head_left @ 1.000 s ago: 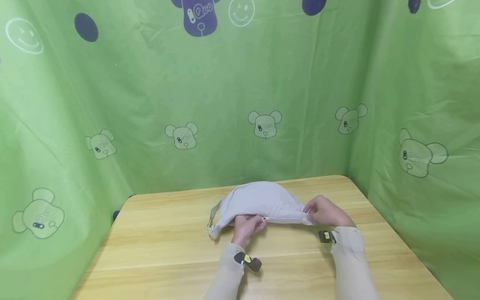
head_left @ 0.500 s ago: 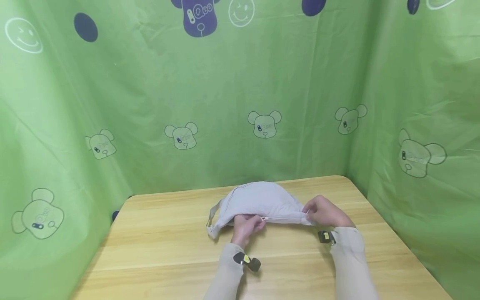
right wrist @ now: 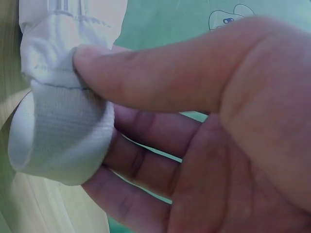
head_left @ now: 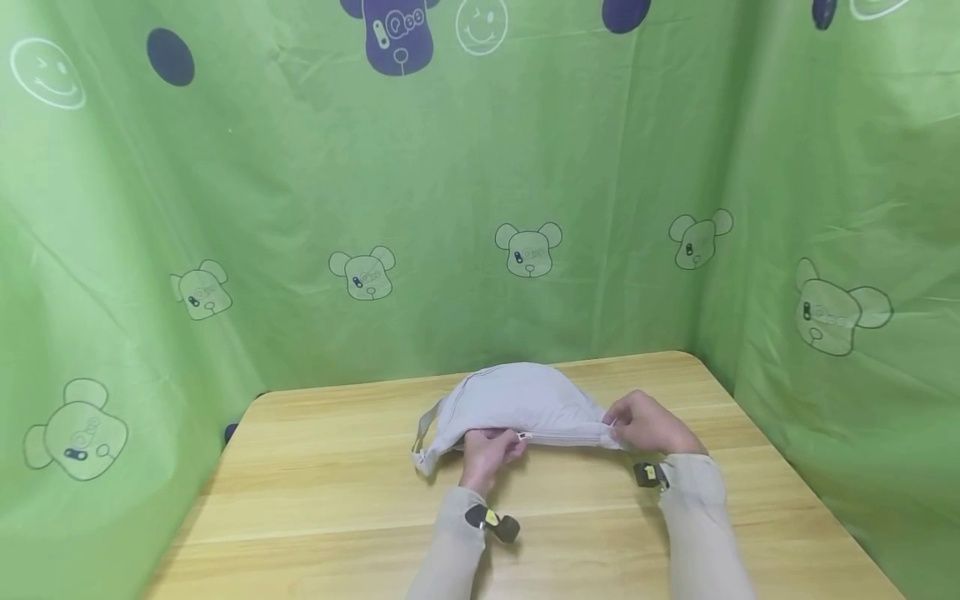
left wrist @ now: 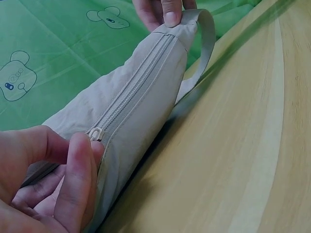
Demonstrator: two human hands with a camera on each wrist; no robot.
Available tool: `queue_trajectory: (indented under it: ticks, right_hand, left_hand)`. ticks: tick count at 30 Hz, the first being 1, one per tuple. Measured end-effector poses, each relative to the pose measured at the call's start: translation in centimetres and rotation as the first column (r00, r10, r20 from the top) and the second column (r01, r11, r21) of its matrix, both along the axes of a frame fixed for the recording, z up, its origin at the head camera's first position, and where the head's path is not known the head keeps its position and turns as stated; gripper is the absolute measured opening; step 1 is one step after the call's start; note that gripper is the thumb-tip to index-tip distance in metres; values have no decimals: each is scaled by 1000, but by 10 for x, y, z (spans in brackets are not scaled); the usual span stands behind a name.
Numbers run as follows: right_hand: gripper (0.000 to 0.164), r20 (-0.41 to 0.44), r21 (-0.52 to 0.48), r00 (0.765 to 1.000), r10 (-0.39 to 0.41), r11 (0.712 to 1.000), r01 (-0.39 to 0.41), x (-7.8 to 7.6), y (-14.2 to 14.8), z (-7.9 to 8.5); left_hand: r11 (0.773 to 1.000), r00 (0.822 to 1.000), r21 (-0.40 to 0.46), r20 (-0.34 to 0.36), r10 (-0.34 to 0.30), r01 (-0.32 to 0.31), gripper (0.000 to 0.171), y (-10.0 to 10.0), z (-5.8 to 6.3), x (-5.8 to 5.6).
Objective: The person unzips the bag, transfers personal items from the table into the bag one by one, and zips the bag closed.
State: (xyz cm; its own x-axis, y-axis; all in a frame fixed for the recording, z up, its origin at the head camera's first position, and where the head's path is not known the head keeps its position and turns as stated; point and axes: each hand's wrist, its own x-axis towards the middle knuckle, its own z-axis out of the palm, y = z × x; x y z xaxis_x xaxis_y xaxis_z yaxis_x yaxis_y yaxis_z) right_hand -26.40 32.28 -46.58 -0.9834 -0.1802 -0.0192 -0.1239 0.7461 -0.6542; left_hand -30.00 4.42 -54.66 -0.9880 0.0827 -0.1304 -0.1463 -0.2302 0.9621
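A pale grey waist bag point(head_left: 517, 396) lies on the wooden table, its zipper point(left wrist: 133, 90) along the edge nearest me. My left hand point(head_left: 486, 454) pinches the zipper pull point(left wrist: 95, 133) between thumb and forefinger, near the middle of that edge. From the pull to the bag's right end the teeth look joined; my fingers partly hide the stretch on the other side. At the right end, my right hand point(head_left: 648, 422) grips the bag's corner where a webbing strap point(right wrist: 68, 131) is sewn on, thumb on top and fingers behind.
The wooden table point(head_left: 322, 500) extends around the bag on all sides. Green printed curtains point(head_left: 435, 167) hang behind it and at both sides. A strap loop point(head_left: 427, 425) sticks out at the bag's left end. Each wrist wears a small black camera.
The left hand and zipper pull have shifted very slightly left. The right hand keeps its grip on the bag's corner, and the bag stays nearly still.
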Motion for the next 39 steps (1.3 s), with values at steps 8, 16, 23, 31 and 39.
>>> queue_trajectory:
  ticks: [8,16,23,31,39]
  right_hand:
    - [21,-10,7,1000,-18,1000,18,-4,-2,-4]
    - [20,-22,17,999,-25,1000,26,-5,-2,-6]
    - [19,-21,18,999,-30,999,31,-5,-1,-6]
    - [19,-19,20,999,-28,999,29,-5,0,-6]
    - [19,-21,8,1000,-17,1000,17,-4,-1,-4]
  left_hand:
    - [1000,999,13,-27,23,-23,22,2,-6,-3]
    - [998,998,25,-41,56,-55,21,5,-6,-1]
    - [994,993,34,-33,110,-108,18,12,-6,1]
    - [988,988,17,-32,152,-151,16,22,-7,5]
    - [981,974,-29,-134,185,-191,12,27,-9,6]
